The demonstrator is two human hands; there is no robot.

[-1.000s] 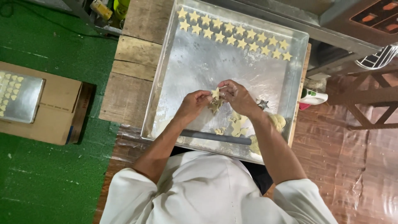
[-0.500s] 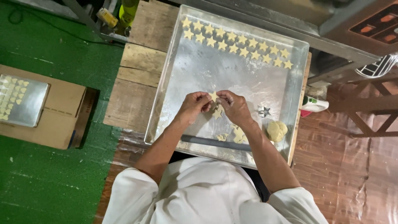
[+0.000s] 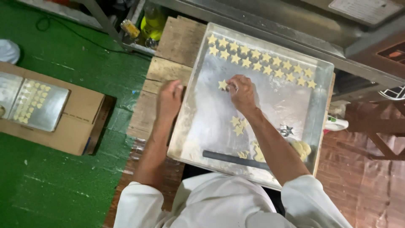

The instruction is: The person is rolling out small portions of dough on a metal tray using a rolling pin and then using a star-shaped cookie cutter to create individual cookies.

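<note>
The right hand (image 3: pixel 241 92) reaches out over the floured middle of the metal tray (image 3: pixel 198 105), fingers bent narrow around the edge of a star-shaped dough piece (image 3: pixel 222 85) that lies flat on the tray just below the two rows of stars; whether the fingertips pinch it or only touch it cannot be told. The left hand (image 3: pixel 169 100) rests at the tray's left rim, fingers curled together over the edge, holding nothing else that shows. Above the single star, two rows of star cut-outs (image 3: pixel 261 63) run along the far side of the tray, set close but apart from one another. Nearer the person, under the right forearm, a few loose stars (image 3: pixel 237 125) lie bunched and touching. A metal star cutter (image 3: pixel 286 130) sits beside the forearm, and a lump of dough (image 3: pixel 302 148) lies near the tray's right corner. A dark rolling rod (image 3: pixel 234 160) lies across the near end of the tray, with dough scraps by it. The tray stands on a wooden table (image 3: pixel 177 42). Well apart on the left, a smaller tray of cut-outs (image 3: pixel 38 105) sits on a cardboard box (image 3: pixel 80 122) on the green floor.
</note>
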